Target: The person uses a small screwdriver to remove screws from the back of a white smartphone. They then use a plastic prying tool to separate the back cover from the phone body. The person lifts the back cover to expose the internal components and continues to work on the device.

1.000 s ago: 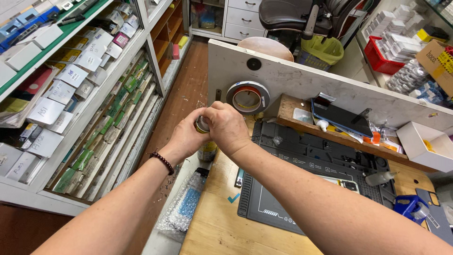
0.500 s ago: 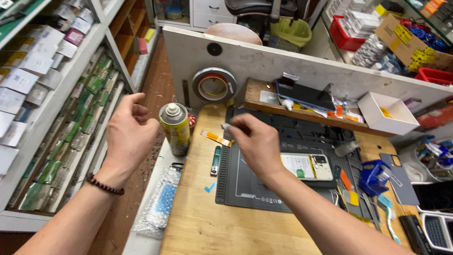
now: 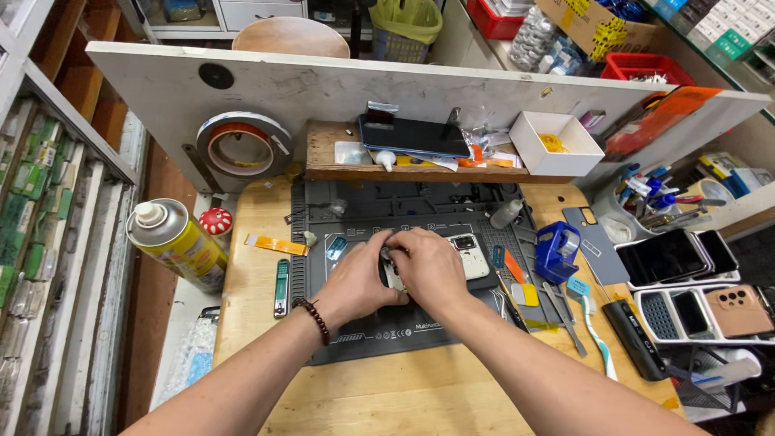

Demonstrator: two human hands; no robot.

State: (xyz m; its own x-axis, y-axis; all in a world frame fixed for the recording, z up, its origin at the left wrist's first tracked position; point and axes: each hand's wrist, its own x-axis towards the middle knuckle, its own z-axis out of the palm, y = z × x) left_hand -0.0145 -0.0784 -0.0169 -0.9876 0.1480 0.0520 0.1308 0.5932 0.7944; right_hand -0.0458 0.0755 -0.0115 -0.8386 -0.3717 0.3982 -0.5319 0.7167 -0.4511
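A cluttered repair room shows from above: stocked shelving (image 3: 48, 242) runs down the left side, and a pale board (image 3: 339, 89) stands as a back wall across the wooden tabletop (image 3: 379, 396). A roll of tape (image 3: 244, 145) hangs on that board, and beside it a small wooden ledge (image 3: 323, 153) carries a dark phone (image 3: 416, 136) and a white box (image 3: 557, 144). On the tabletop lies a large grey work mat (image 3: 363, 323); to its left stand a yellow spray can (image 3: 176, 241) and a red spotted mushroom-shaped object (image 3: 215, 221), with an orange flex strip (image 3: 277, 244) lying near them. To the right are a blue tape dispenser (image 3: 555, 249), a cup of pens (image 3: 638, 202) and trays with phones (image 3: 694, 282). In the middle of the mat lies an opened phone (image 3: 468, 257), its long axis running roughly left to right, with the white camera end pointing right; its left part is hidden under the hands. The left hand (image 3: 355, 282), with a bead bracelet (image 3: 313, 319) at the wrist, and the right hand (image 3: 426, 270) both press down on the phone, each grip closed on its left half, fingertips meeting over it.
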